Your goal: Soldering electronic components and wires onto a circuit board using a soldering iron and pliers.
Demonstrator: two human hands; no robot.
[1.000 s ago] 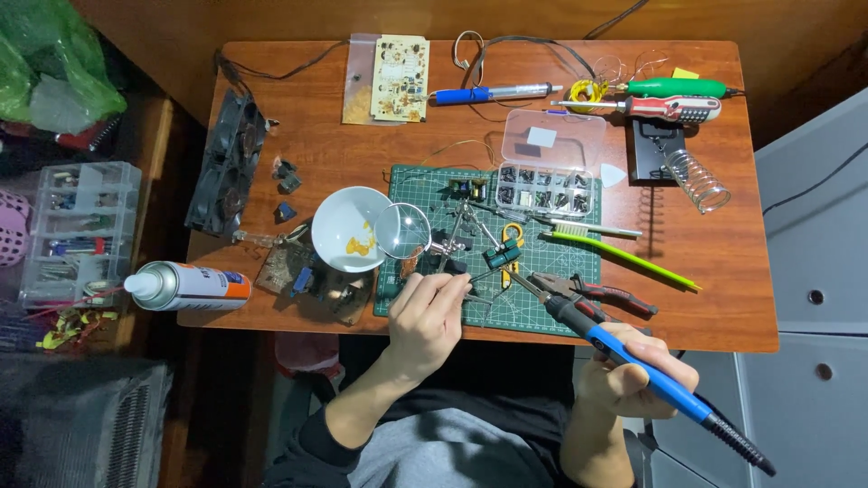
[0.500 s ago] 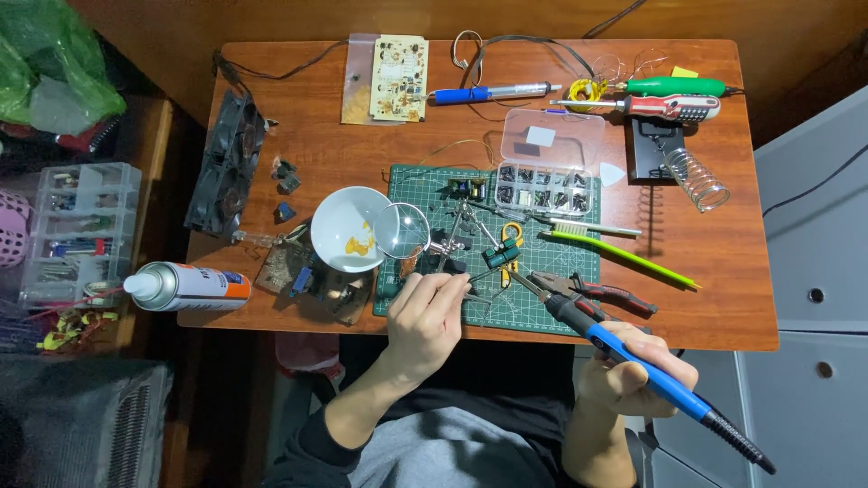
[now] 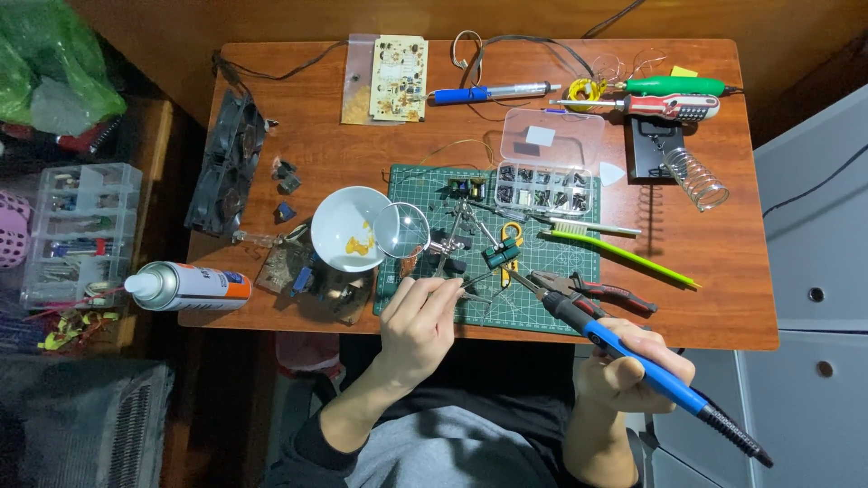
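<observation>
My right hand (image 3: 631, 364) grips a blue soldering iron (image 3: 624, 352) by its handle; the metal tip points up-left over the green cutting mat (image 3: 533, 271), near the red-handled pliers (image 3: 592, 291). My left hand (image 3: 418, 323) pinches thin metal tweezers (image 3: 470, 282) at the mat's front left edge. The tweezers reach toward a helping-hands stand (image 3: 466, 230) with a round magnifier (image 3: 401, 230) and a small green part (image 3: 500, 254) clipped in it. A brown circuit board (image 3: 312, 278) lies left of my left hand.
A white bowl (image 3: 342, 217) sits left of the magnifier. A clear parts box (image 3: 549, 164), green brush (image 3: 624, 255), iron stand with coil (image 3: 674, 163), another circuit board (image 3: 387, 79), blue pen tool (image 3: 488, 91) and black fan (image 3: 226, 163) lie around. A spray can (image 3: 188, 286) lies at the front left corner.
</observation>
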